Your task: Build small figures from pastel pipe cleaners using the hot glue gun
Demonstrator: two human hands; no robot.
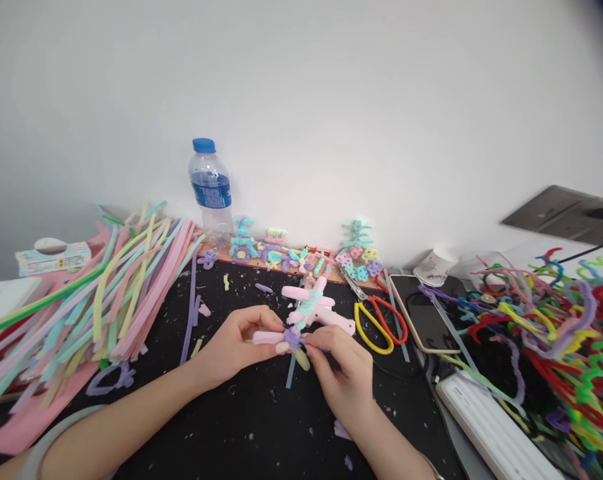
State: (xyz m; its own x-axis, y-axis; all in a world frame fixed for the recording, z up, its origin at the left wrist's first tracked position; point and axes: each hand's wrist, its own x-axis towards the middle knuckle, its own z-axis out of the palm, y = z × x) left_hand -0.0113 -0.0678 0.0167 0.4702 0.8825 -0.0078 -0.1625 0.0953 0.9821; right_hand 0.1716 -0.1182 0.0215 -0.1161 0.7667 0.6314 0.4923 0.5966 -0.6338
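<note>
Craft [308, 303]: is being held up between both hands, above the black mat [241, 427]; it is showing pink bars, a turquoise wrap, a purple middle and a pale yellow lower tip.
Left hand [246, 343]: is pinching the craft's lower left side, thumb and fingers closed on it beside a pink bar.
Right hand [344, 367]: is pinching the purple middle from the right, fingertips closed on it.
Pale tool [338, 320]: is lying just behind the craft, which is partly hiding it.
Scissors [376, 323]: are lying to the right, yellow and red handles pointing toward the person.
Phone [434, 317]: is lying beside the scissors.
Cup [435, 265]: is resting behind the phone.
Board [224, 255]: is running along the wall [301, 100], bearing small fuzzy pieces, a turquoise tree [357, 235] among them.
Bottle [210, 190]: is standing near the board's left end.
Strips [146, 280]: are heaping up at the left.
Stems [584, 320]: are tangling at the right, beyond a power strip [491, 427].
</note>
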